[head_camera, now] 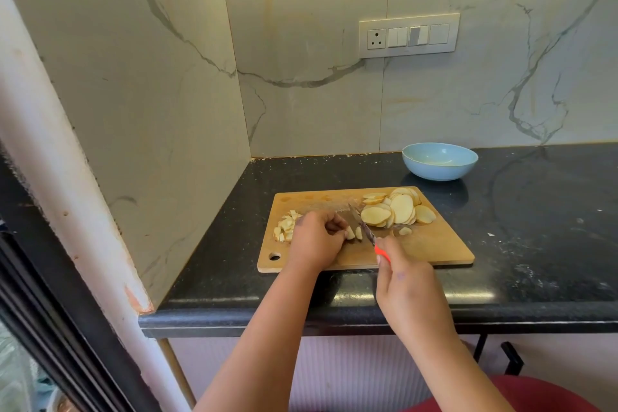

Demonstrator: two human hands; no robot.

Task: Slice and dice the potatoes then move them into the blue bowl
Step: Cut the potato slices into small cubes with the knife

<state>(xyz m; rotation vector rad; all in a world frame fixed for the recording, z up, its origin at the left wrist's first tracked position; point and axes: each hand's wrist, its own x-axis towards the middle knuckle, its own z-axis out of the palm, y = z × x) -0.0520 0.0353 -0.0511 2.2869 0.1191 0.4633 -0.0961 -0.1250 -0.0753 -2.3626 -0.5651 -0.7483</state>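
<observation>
The slicing looks finished and the dicing is only begun: a heap of round potato slices [396, 211] lies fanned over the far right part of the wooden cutting board [434, 247], while a much smaller pile of diced pieces [285, 227] sits at the board's left edge, so I judge most of the cutting is yet to come. The left hand [316, 241] curls its fingers down over a few small potato pieces [353, 233] near the middle of the board, pinning them in place. The right hand [406, 288] is clenched around the red handle of a kitchen knife [364, 227], whose blade runs away from the person and stands just right of those pinned pieces, between them and the slice heap; whether its edge touches the board I cannot tell. The blue bowl [439, 161] stands on the black countertop [535, 211] beyond the board's far right corner, apart from it, and seems to hold no potato, so the transfer has not started. No brand, label or readable writing shows anywhere, including on the wall switch panel [409, 35].
</observation>
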